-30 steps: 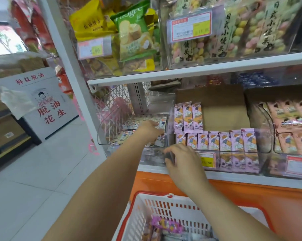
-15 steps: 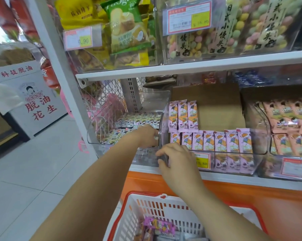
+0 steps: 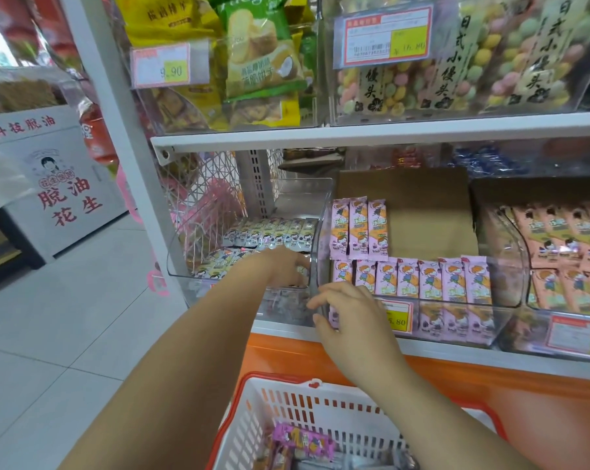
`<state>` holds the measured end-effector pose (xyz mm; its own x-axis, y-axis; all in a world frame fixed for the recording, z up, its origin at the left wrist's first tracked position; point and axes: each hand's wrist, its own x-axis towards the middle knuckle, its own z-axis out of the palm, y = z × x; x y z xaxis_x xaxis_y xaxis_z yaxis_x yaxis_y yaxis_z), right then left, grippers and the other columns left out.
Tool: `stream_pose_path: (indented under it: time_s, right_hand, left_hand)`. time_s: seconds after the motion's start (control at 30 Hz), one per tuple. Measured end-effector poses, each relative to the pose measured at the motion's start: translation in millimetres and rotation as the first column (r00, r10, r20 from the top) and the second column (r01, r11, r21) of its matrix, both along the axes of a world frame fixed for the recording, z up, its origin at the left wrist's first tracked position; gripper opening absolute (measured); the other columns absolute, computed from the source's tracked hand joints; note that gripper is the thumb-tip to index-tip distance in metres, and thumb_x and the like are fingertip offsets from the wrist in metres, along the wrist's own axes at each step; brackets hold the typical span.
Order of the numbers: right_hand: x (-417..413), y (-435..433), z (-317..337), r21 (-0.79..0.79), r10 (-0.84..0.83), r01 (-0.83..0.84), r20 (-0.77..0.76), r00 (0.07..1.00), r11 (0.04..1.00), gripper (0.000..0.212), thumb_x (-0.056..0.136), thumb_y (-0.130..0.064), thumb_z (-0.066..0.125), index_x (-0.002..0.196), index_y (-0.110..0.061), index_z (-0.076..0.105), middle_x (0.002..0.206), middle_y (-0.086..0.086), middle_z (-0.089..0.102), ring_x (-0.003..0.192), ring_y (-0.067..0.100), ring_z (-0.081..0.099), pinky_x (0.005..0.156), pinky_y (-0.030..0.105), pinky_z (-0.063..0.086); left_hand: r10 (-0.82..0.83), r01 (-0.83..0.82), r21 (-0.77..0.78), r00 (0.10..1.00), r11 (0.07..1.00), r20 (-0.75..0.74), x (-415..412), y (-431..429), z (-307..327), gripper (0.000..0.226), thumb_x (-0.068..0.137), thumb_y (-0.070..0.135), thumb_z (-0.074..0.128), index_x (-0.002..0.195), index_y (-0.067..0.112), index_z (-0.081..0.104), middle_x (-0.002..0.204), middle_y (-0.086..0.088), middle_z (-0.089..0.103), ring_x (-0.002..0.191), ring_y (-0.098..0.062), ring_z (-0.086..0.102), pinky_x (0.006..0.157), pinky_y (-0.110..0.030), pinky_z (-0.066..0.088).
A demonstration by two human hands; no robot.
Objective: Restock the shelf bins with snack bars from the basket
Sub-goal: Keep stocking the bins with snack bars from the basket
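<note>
Pink bars [image 3: 412,283], pale green bars [image 3: 270,232], peach bars [image 3: 571,239]; white basket [image 3: 320,412], red-orange rim; clear bins [image 3: 320,212].

Left clear bin [image 3: 185,266]: open at top; upper shelf board [image 3: 371,134] leaves a tall gap above it. Grey-wrapped bars [image 3: 270,232] fill back row and part of front row. Left hand [image 3: 283,268] sits inside at the right front corner, against the divider wall [image 3: 315,252]. Left wall borders a wire lattice [image 3: 202,205].

Middle bin [image 3: 504,300]: pink bars [image 3: 412,278] span the front row; three stand behind at left [image 3: 358,228]. Free room behind the front row to the right, backed by a cardboard box [image 3: 422,212].

Right hand [image 3: 351,317] is at the front lip between the two bins, covering part of the price tag [image 3: 397,317].

Basket [image 3: 287,401] below the shelf edge: top open, right forearm crossing its rim.
</note>
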<state>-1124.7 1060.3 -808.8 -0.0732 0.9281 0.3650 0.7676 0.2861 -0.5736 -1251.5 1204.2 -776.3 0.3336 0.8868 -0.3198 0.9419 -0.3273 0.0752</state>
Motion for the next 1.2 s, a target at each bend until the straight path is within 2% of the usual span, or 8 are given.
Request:
stream_pose_path:
  time_s: [0.2, 0.37, 0.5, 0.67, 0.8, 0.87, 0.97, 1.2]
  right_hand:
    - [1.8, -0.7, 4.8, 0.004, 0.025, -0.025, -0.049, 0.998, 1.0, 0.018, 0.091, -0.015, 0.057, 0.101, -0.024, 0.068, 0.1, -0.016, 0.055, 0.1, 0.006, 0.046, 0.093, 0.025, 0.037]
    - [9.1, -8.5, 9.8, -0.142, 0.078, -0.102, -0.16, 0.984, 0.985, 0.016, 0.092, -0.015, 0.057, 0.101, -0.023, 0.068, 0.091, -0.013, 0.06, 0.085, 0.003, 0.054, 0.071, 0.008, 0.04]
    - [13.9, -17.7, 4.2, -0.342, 0.2, -0.213, -0.073, 0.977, 0.915, 0.018, 0.092, -0.017, 0.059, 0.108, -0.018, 0.067, 0.097, -0.01, 0.061, 0.09, 0.008, 0.057, 0.077, 0.011, 0.045]
    - [45.6, -42.0, -72.9, -0.614, 0.313, -0.193, 0.094, 0.945, 0.766, 0.022, 0.096, -0.018, 0.054, 0.116, -0.015, 0.063, 0.114, -0.002, 0.061, 0.102, 0.012, 0.057, 0.094, 0.025, 0.045]
    - [74.3, -57.9, -152.1, -0.746, 0.211, -0.093, 0.064, 0.975, 0.659, 0.018, 0.096, -0.011, 0.052, 0.109, -0.014, 0.064, 0.098, -0.005, 0.057, 0.098, 0.017, 0.057, 0.096, 0.037, 0.046]
    - [83.1, -59.9, -180.6, -0.781, 0.265, -0.059, 0.139, 0.954, 0.622, 0.02, 0.097, -0.013, 0.051, 0.115, -0.018, 0.06, 0.116, 0.0, 0.057, 0.115, 0.02, 0.055, 0.1, 0.036, 0.044]
    - [97.2, -55.5, -211.8, -0.793, 0.372, 0.034, 0.323, 0.87, 0.608, 0.039, 0.099, -0.018, 0.05, 0.137, -0.016, 0.046, 0.145, 0.002, 0.042, 0.131, 0.022, 0.043, 0.107, 0.033, 0.036]
    - [130.7, -53.4, -260.6, -0.758, 0.486, 0.178, 0.56, 0.671, 0.627, 0.056, 0.095, -0.011, 0.048, 0.148, -0.019, 0.03, 0.154, 0.005, 0.026, 0.14, 0.025, 0.026, 0.113, 0.036, 0.029]
  left_hand:
    - [0.001, -0.034, 0.101, 0.953, 0.994, 0.302, -14.8, -20.0, -2.5, 0.033, 0.099, 0.02, 0.046, 0.13, 0.017, 0.057, 0.133, -0.012, 0.053, 0.106, -0.028, 0.057, 0.087, -0.031, 0.045]
    - [-0.131, -0.217, 0.451, 0.772, 0.866, 0.622, -34.3, -76.9, -28.8, 0.028, 0.095, 0.011, 0.051, 0.119, 0.019, 0.064, 0.123, -0.002, 0.057, 0.111, -0.02, 0.054, 0.095, -0.037, 0.045]
    - [-0.201, -0.268, 0.555, 0.739, 0.787, 0.642, -48.0, -131.3, -58.4, 0.029, 0.089, 0.01, 0.048, 0.11, 0.018, 0.066, 0.109, 0.001, 0.061, 0.103, -0.02, 0.056, 0.089, -0.039, 0.045]
    - [-0.102, -0.24, 0.427, 0.763, 0.872, 0.638, -70.7, -170.8, -126.7, 0.032, 0.086, 0.019, 0.042, 0.103, 0.016, 0.069, 0.102, 0.001, 0.066, 0.094, -0.022, 0.062, 0.084, -0.034, 0.048]
    - [0.021, -0.259, 0.258, 0.741, 0.931, 0.671, -70.5, -189.3, -181.5, 0.031, 0.086, 0.018, 0.044, 0.104, 0.016, 0.07, 0.103, 0.001, 0.067, 0.095, -0.018, 0.062, 0.084, -0.028, 0.047]
    - [0.068, -0.225, 0.167, 0.766, 0.96, 0.64, -67.8, -196.6, -209.2, 0.027, 0.09, 0.012, 0.049, 0.108, 0.015, 0.069, 0.109, -0.002, 0.066, 0.101, -0.02, 0.061, 0.086, -0.027, 0.045]
    - [0.098, -0.124, 0.021, 0.868, 0.992, 0.486, -66.1, -208.7, -253.4, 0.031, 0.093, 0.017, 0.047, 0.119, 0.019, 0.064, 0.124, -0.001, 0.06, 0.115, -0.023, 0.055, 0.092, -0.028, 0.042]
    - [-0.002, 0.025, -0.34, 0.998, 0.94, 0.068, -66.3, -222.5, -312.6, 0.054, 0.095, 0.025, 0.046, 0.146, 0.031, 0.03, 0.155, 0.003, 0.023, 0.142, -0.02, 0.021, 0.113, -0.035, 0.028]
